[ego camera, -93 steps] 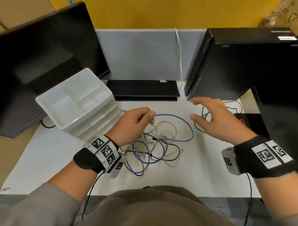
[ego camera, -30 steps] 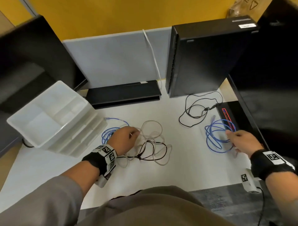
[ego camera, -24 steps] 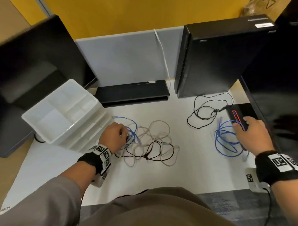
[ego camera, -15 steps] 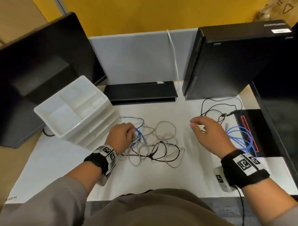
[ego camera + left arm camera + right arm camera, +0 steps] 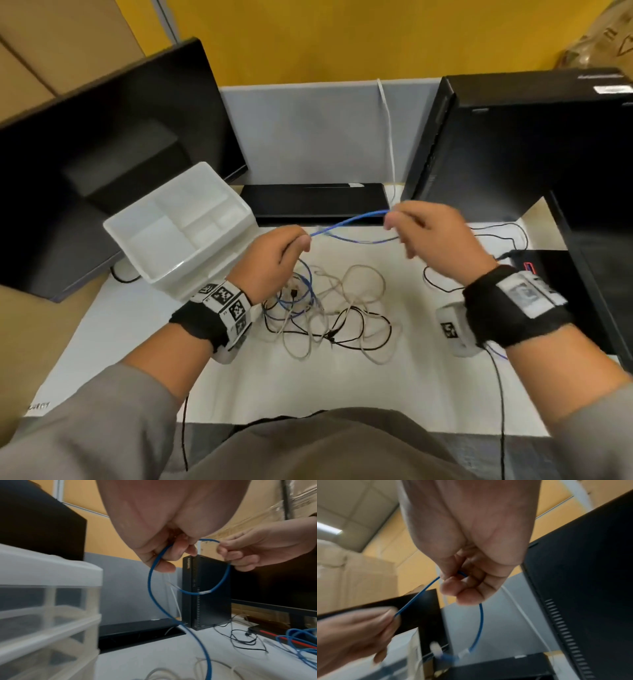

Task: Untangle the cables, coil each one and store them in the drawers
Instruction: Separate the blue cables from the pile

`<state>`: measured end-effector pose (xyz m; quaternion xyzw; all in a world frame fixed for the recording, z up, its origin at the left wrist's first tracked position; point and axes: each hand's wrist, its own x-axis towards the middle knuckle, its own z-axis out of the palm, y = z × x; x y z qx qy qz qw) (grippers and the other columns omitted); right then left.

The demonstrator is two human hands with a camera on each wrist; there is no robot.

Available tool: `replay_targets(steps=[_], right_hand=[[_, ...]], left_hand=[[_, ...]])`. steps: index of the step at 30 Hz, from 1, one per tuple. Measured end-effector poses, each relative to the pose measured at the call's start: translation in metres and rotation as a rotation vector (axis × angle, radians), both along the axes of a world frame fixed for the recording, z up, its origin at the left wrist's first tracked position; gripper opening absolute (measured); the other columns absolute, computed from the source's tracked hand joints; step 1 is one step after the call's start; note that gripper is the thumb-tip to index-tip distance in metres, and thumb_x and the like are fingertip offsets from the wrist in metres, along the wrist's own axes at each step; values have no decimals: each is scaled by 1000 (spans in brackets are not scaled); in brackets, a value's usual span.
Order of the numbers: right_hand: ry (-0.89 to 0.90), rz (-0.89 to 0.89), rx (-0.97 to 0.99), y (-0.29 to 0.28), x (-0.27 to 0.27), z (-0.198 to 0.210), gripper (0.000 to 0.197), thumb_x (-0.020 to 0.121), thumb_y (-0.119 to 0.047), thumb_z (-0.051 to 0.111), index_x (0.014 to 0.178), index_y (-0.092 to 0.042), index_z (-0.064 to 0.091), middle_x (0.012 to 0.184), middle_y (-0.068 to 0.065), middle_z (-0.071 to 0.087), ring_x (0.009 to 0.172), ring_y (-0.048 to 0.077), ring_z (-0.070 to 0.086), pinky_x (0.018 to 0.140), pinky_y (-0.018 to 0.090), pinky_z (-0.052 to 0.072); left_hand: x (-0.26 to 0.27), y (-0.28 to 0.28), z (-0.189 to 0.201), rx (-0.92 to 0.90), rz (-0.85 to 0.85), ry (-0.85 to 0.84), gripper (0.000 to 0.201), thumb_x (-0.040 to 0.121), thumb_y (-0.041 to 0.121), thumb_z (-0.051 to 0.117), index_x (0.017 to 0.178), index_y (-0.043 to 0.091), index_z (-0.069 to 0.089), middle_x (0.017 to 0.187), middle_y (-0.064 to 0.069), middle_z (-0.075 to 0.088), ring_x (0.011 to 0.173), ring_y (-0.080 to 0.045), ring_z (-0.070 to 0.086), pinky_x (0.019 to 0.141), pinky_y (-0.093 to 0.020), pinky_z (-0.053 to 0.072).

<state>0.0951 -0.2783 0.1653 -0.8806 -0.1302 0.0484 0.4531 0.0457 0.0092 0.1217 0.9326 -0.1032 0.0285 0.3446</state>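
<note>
We hold both hands raised above the white desk [image 5: 113, 329] in the middle of the head view. Our left hand [image 5: 270, 263] is curled, thumb and fingers pinching the blue cable [image 5: 349, 222]; our right hand [image 5: 442, 240], a little higher and to the right, pinches the same cable, so a short stretch runs taut between the two. From the right hand the cable droops in a loop ending in a clear plug [image 5: 205, 592]; from the left hand it falls to the tangle of grey and black cables [image 5: 335, 308] at centre. The white drawer unit [image 5: 178, 229] stands just left of the left hand, with a monitor [image 5: 102, 164] behind it. A black computer tower [image 5: 520, 144] fills the upper right, and a thin black cord [image 5: 445, 284] lies near the right wrist.
</note>
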Motion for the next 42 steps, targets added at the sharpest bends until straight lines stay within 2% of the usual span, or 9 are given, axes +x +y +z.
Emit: replay_targets(steps=[6, 10, 16, 20, 24, 28, 34, 37, 42], right_hand=[[72, 11, -315, -36, 0, 0, 17, 106, -37, 58, 109, -40, 75, 111, -16, 76, 73, -15, 57, 75, 19, 45], [-34, 169, -398, 7, -27, 10, 62, 99, -51, 64, 156, -48, 38, 141, -32, 40, 87, -10, 45, 92, 22, 39], [-87, 194, -286, 27, -27, 22, 22, 106, -36, 55, 91, -34, 71, 65, -16, 59, 63, 2, 52, 62, 25, 39], [-145, -96, -110, -23, -5, 39, 22, 102, -31, 61, 89, -24, 78, 73, -18, 68, 66, -4, 56, 64, 12, 39], [-159, -314, -21, -70, 3, 40, 24, 98, -39, 58, 89, -28, 77, 72, 3, 64, 66, 15, 52, 70, 36, 44], [-70, -229, -421, -73, 2, 20, 18, 102, -37, 57, 112, -43, 71, 105, 5, 74, 100, 34, 62, 92, 45, 48], [-191, 142, -379, 13, -31, 29, 62, 102, -42, 57, 159, -43, 33, 152, -11, 48, 141, 20, 35, 113, 46, 27], [-22, 257, -294, 44, -34, 19, 40, 106, -44, 53, 145, -36, 51, 114, -13, 70, 104, 5, 63, 95, 35, 48], [7, 141, -125, 37, -18, 18, 27, 108, -28, 50, 88, -26, 69, 65, -9, 52, 58, 2, 48, 54, 16, 35]], left_hand=[[-4, 12, 2, -54, 51, 13, 26, 109, 27, 47, 89, 22, 64, 82, 6, 61, 79, -6, 55, 72, -20, 41], [-2, -21, 19, 15, -107, -21, 25, 107, 32, 49, 94, 22, 69, 87, 9, 62, 82, -5, 56, 74, -21, 44], [7, -36, 39, -24, -185, -82, 24, 107, 32, 53, 89, 25, 67, 79, 11, 61, 75, -3, 56, 69, -15, 39], [12, -6, 25, -70, -76, 30, 26, 107, 29, 52, 86, 22, 65, 63, 17, 53, 62, -3, 51, 61, -15, 36], [8, 22, 9, -71, 35, 151, 28, 108, 36, 49, 85, 26, 63, 61, 5, 52, 60, -19, 54, 61, -45, 47], [2, 12, 17, -133, 77, 152, 27, 107, 40, 47, 89, 30, 64, 73, -12, 60, 73, -36, 61, 71, -54, 54], [9, -30, 37, -69, -60, 26, 22, 106, 34, 53, 94, 24, 69, 74, 14, 60, 75, -4, 57, 69, -25, 44], [9, -45, 44, -71, -125, -20, 20, 106, 31, 55, 93, 24, 68, 77, 14, 59, 76, -5, 57, 68, -18, 39], [2, -33, 43, -131, -97, 56, 23, 108, 34, 50, 94, 27, 67, 72, 13, 58, 71, -10, 59, 67, -31, 49]])
